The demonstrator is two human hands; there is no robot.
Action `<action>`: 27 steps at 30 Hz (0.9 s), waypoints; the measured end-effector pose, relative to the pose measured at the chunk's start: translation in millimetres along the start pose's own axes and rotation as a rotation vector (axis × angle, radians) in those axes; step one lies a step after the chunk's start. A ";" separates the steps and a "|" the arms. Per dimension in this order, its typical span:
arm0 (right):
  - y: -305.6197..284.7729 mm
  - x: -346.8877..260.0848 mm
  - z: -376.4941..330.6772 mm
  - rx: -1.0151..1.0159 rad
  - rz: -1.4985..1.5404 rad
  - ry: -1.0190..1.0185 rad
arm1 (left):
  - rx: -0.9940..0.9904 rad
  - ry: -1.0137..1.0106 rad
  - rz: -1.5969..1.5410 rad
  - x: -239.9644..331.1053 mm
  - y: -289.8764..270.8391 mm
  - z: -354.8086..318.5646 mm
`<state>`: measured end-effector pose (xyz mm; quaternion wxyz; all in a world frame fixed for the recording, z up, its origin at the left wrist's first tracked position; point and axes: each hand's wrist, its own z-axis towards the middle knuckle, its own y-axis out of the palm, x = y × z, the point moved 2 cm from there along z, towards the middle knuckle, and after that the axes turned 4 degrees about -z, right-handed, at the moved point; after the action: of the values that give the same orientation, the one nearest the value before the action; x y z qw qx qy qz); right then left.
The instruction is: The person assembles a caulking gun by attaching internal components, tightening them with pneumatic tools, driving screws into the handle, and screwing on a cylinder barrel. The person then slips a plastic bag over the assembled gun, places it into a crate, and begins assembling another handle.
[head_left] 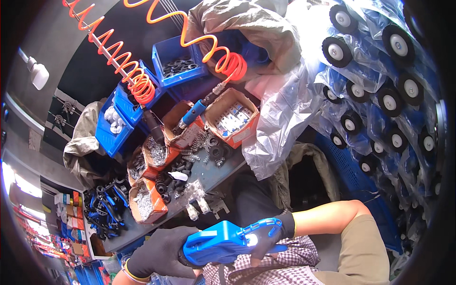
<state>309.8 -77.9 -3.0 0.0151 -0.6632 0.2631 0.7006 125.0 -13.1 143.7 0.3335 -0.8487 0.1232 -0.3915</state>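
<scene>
Low in the head view, a blue plastic housing [213, 244] with a raised handle-like bar lies between my two black-gloved hands. My left hand [164, 251] closes round its left end, the fingers partly behind the part. My right hand [275, 232] grips the other end, where a curved blue slotted piece [263, 226] arches over a bright white spot. My right fingers are partly covered by the blue plastic. Beneath the housing is a checked cloth [294, 256] over my lap.
A metal workbench [209, 175] holds orange cartons [232, 118] of small metal parts, blue bins [178, 64] and black-and-blue parts [107, 204]. Two powered drivers [192, 114] hang from orange coiled hoses [232, 66]. Wheeled items wrapped in clear plastic [380, 95] are stacked at the right.
</scene>
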 end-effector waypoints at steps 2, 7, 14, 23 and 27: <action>-3.5 34.1 10.3 -0.045 -0.017 -0.111 | -0.024 -0.014 -0.085 -2.0 1.8 6.0; -9.1 70.7 18.1 -0.077 0.189 -0.357 | -0.050 0.048 -0.021 -6.3 4.9 13.3; -10.7 -17.7 -36.2 1.092 -1.386 -0.500 | 0.232 0.046 0.051 5.2 -11.3 0.3; 18.9 -38.7 -46.9 1.336 -0.174 -0.674 | 0.915 0.412 -0.243 30.5 -5.8 133.2; 21.7 -32.1 -103.4 1.436 -0.399 -0.703 | 1.021 0.817 0.725 -27.5 75.8 205.3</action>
<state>400.8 -126.2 36.5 0.6411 -0.2683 0.5044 0.5124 264.1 39.6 -19.3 0.7221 -0.2816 0.3122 -0.5494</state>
